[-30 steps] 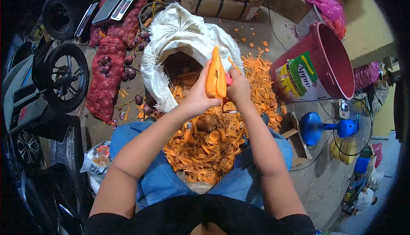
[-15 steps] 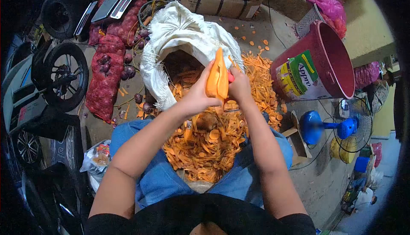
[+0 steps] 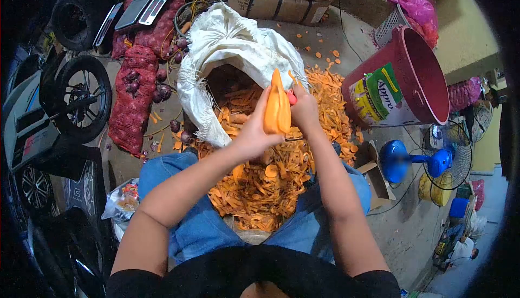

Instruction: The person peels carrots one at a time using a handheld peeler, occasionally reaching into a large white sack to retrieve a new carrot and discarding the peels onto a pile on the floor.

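A peeled orange carrot (image 3: 277, 111) with a pointed top stands nearly upright in my left hand (image 3: 253, 134), whose fingers wrap round its left side. Just to its right, my right hand (image 3: 304, 109) is closed on a tool with a pink-red handle (image 3: 292, 97); most of the tool is hidden by the fingers. Orange peelings (image 3: 254, 195) lie heaped below both hands, between my knees, with a few round slices among them. Beyond the hands lies an open white woven sack (image 3: 238, 38), dark inside, with carrots near its mouth.
Red mesh sacks of onions (image 3: 135, 97), a scale (image 3: 143, 8) and wheels (image 3: 84, 97) are at the left. At the right stand a large red bucket (image 3: 379, 81) and a blue fan (image 3: 417, 160). Cardboard-coloured bales (image 3: 276, 5) lie behind. A person (image 3: 463, 252) is far right.
The carrot has moved slightly down and stands a little more upright. My left hand has turned with it. My right hand, still on the tool, has barely moved.
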A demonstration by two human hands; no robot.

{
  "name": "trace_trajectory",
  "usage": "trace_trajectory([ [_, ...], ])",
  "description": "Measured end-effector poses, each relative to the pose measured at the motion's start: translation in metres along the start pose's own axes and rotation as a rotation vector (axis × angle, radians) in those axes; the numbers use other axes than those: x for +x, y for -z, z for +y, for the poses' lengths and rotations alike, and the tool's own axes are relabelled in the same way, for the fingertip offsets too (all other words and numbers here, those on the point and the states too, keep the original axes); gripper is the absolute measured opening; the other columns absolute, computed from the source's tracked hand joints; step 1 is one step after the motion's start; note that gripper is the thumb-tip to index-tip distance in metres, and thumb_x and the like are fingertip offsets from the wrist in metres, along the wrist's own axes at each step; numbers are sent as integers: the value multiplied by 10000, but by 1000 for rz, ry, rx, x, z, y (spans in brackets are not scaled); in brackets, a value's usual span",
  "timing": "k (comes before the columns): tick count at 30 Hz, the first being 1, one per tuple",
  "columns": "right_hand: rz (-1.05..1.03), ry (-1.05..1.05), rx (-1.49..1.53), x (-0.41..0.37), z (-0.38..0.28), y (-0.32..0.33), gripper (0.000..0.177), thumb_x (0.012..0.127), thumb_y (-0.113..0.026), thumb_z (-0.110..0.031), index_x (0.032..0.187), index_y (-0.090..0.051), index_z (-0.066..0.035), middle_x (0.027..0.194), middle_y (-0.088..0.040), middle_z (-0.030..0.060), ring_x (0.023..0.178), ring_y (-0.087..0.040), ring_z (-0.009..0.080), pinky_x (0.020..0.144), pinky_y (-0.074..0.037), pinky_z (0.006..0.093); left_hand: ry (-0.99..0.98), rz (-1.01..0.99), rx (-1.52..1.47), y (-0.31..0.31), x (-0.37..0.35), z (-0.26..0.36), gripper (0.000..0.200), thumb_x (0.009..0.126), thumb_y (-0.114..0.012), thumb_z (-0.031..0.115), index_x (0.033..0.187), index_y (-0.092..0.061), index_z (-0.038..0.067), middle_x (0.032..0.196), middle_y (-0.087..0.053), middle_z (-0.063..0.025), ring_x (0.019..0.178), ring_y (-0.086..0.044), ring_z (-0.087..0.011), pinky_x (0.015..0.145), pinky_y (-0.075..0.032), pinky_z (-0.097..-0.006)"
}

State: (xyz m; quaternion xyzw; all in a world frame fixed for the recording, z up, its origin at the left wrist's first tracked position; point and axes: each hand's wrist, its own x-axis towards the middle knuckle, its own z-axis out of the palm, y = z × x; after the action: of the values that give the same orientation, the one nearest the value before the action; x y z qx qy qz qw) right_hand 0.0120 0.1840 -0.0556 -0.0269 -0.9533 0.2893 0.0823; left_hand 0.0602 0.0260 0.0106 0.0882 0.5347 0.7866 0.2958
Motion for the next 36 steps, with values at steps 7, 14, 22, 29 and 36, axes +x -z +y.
trace_trajectory([
  [7,16,-386,324,19,62,-27,154,708,-516,-170,764,-573,-39,587,-550,67,514,-526,149,484,-407,298,-261,-339,557,-43,-28,-39,791,570,-536,7,1254,-140,43,1212,-304,-160,1136,-300,-248,937,-244,-327],
  [14,-288,-664,1090,7,33,-4,255,776,-433,-132,947,-503,44,782,-576,126,583,-561,181,489,-440,296,236,-39,-229,1,2,-7,751,564,-562,-48,1220,-236,120,1064,-440,-59,899,-497,-150,711,-441,-270],
  [22,-363,-736,1521,-36,-26,-9,204,798,-393,-102,938,-477,20,686,-543,76,597,-527,150,565,-434,248,76,-36,-368,21,10,21,555,670,-580,108,1161,-323,76,1029,-469,-50,911,-495,-151,808,-401,-301],
  [29,-235,-474,948,-23,-5,15,208,770,-506,-226,688,-521,-35,587,-464,-33,530,-405,59,478,-324,231,-242,116,711,48,23,21,444,618,-591,102,1019,-415,28,927,-508,-68,865,-504,-184,768,-379,-275],
  [36,-343,-350,554,-31,-28,48,200,761,-492,-198,714,-527,-7,550,-493,60,515,-472,144,501,-372,292,-337,334,1340,35,15,29,416,540,-588,142,935,-480,69,872,-525,-92,783,-523,-271,666,-432,-349],
])
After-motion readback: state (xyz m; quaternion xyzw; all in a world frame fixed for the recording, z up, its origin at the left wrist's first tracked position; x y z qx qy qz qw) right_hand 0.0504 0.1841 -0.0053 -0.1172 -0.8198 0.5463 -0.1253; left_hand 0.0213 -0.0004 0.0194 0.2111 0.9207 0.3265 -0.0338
